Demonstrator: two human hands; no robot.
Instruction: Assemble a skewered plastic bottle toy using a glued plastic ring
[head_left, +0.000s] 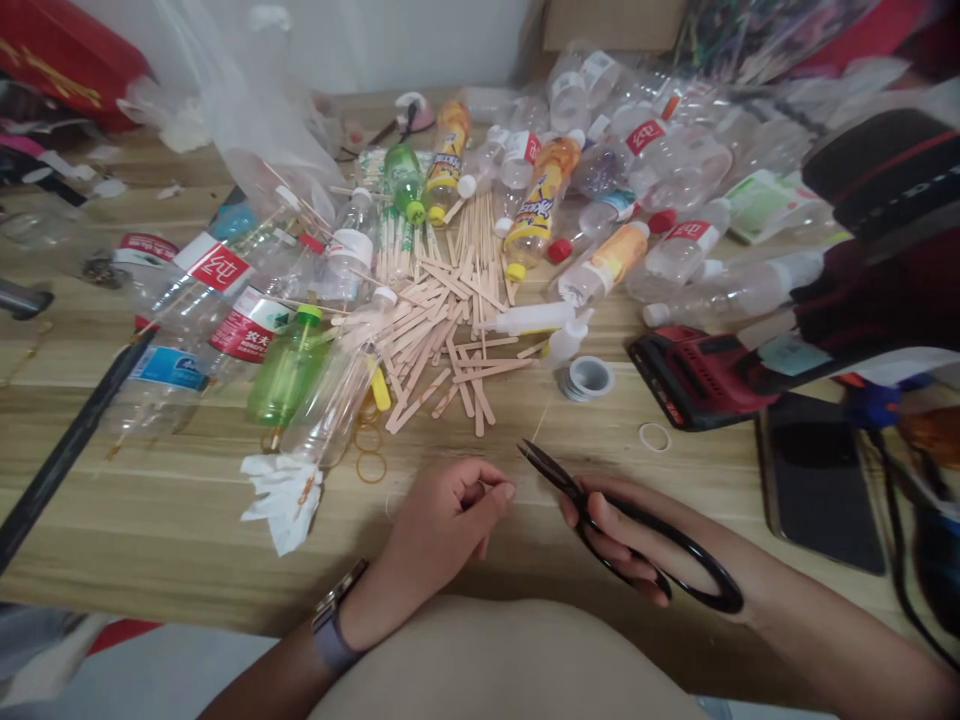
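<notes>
My right hand (622,540) is wrapped round a pair of black scissors (551,468), whose blades look nearly closed and point up and left. A thin pale strand (540,425) shows by the blade tips. Just left of the scissors, my left hand (450,515) is closed in a pinch, thumb against the fingers. What it holds, if anything, is too small to make out. Beyond both hands lies a heap of wooden sticks (442,330). A grey spool-like ring (589,379) stands past the scissors, and several rubber bands (371,466) lie left of my hands.
Many plastic bottles (540,205) crowd the back of the table, with more, including a green bottle (289,370), at the left. A crumpled tissue (283,500) is near the front. At right are a red-and-black power tool (697,375) and a phone (817,485).
</notes>
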